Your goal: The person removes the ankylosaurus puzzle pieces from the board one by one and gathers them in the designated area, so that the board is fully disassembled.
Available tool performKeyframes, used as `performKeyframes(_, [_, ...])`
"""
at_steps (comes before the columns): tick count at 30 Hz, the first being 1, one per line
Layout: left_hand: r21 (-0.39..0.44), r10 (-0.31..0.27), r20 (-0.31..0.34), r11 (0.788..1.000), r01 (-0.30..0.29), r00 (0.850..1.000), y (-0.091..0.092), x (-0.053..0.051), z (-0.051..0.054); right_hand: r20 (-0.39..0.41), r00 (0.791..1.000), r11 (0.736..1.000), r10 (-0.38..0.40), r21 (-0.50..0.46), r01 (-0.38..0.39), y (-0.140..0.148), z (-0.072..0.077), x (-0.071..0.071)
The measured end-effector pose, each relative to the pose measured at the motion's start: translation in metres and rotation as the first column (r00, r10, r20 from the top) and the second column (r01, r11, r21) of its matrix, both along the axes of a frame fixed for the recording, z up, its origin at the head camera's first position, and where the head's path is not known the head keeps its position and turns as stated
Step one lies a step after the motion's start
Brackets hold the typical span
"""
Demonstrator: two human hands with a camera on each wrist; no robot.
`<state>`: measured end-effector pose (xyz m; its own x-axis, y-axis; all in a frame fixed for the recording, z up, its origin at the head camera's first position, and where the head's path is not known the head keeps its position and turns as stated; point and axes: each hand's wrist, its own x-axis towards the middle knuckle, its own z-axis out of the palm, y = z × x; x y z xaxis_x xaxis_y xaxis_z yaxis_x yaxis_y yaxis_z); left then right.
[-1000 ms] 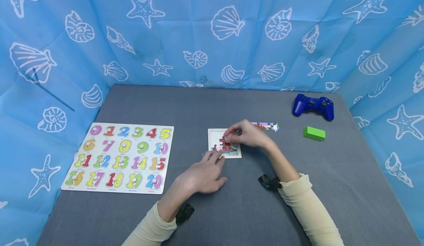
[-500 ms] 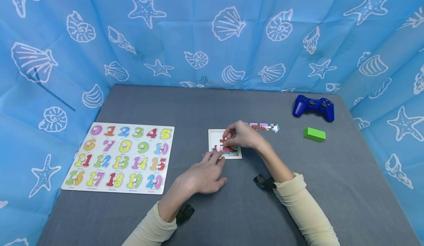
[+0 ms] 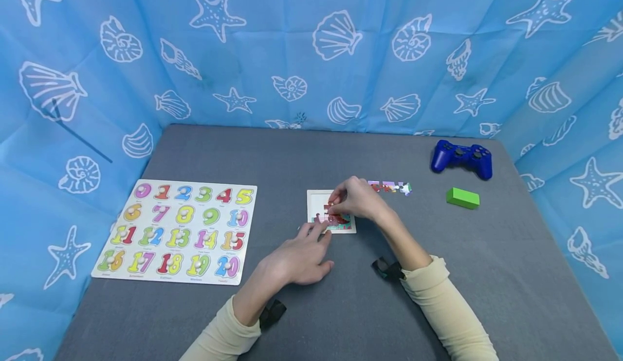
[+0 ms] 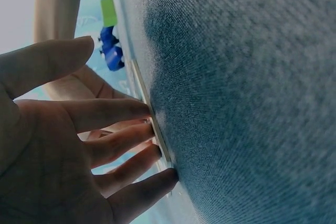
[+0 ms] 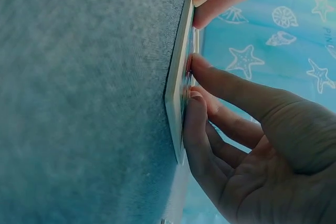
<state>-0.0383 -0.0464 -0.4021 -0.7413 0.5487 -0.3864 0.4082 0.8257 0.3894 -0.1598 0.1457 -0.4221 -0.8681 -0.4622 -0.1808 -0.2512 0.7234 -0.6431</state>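
Note:
A small white-framed jigsaw tray (image 3: 311, 196) lies mid-table, its lower part filled with fitted reddish-brown and teal pieces (image 3: 343, 222). Over its upper right side, my right hand (image 3: 359, 198) pinches a brownish puzzle piece (image 3: 327, 208) between thumb and fingers, down at the tray surface. In the right wrist view those fingertips (image 5: 198, 62) are low against the tray, and they mostly hide the piece. My left hand (image 3: 298, 257) has its fingers stretched out, the tips resting on the tray's near left edge. From the left wrist view, the extended fingers (image 4: 123, 142) touch the tray's rim.
Several loose puzzle pieces (image 3: 389, 187) form a row behind my right hand. A number peg board (image 3: 175, 232) lies on the left. At the right are a blue game controller (image 3: 461, 158) and a green block (image 3: 463, 198). A blue shell-patterned curtain (image 3: 272, 42) encloses the table.
My right hand and forearm have shifted slightly left and settled over the tray, with the piece still pinched. The left hand stays put on the tray's edge.

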Motion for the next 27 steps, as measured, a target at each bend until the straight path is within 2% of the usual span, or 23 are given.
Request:
performKeyframes(10, [0.001, -0.001, 0.009, 1.0, 0.001, 1.0, 0.0004, -0.0002, 0.0007, 0.074, 0.995, 0.998, 0.062, -0.022, -0.061, 0.0033, -0.0005, -0.003])
performKeyframes(27, [-0.024, 0.002, 0.014, 1.0, -0.001, 1.0, 0.0007, -0.0005, 0.0003, 0.074, 0.988, 0.988, 0.134, 0.064, -0.139, 0.0, 0.0076, -0.0005])
